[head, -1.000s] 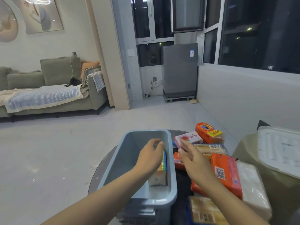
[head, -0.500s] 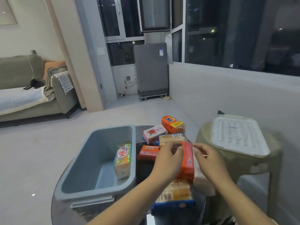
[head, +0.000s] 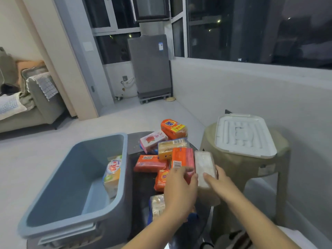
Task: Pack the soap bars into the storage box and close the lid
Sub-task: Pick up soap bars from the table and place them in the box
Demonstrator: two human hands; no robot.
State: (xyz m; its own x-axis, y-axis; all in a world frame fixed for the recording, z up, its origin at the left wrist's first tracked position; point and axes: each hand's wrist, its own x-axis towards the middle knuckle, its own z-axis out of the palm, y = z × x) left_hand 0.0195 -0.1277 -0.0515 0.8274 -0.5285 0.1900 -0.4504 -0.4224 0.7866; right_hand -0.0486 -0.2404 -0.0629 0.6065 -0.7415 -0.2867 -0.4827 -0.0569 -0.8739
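One soap bar stands already inside the blue storage box, leaning on its right wall, so the packing is, I judge, only at its beginning. To the right of the box, on the dark round table, the other bars lie in a loose pile: a pink and white one, an orange one at the far side, a yellow one and a red one nearer. The left hand has its fingers curled around an upright orange-red bar, and just beside it the right hand grips a white bar with thumb and fingers. Both bars touch each other. The next move probably asks to lift them over the box rim and to put them down next to the first bar, where much free floor remains. The pile sits close to the table edge, so a careless lift could push a bar off. Farther right, the white lid waits on a beige stool, apart from the box.
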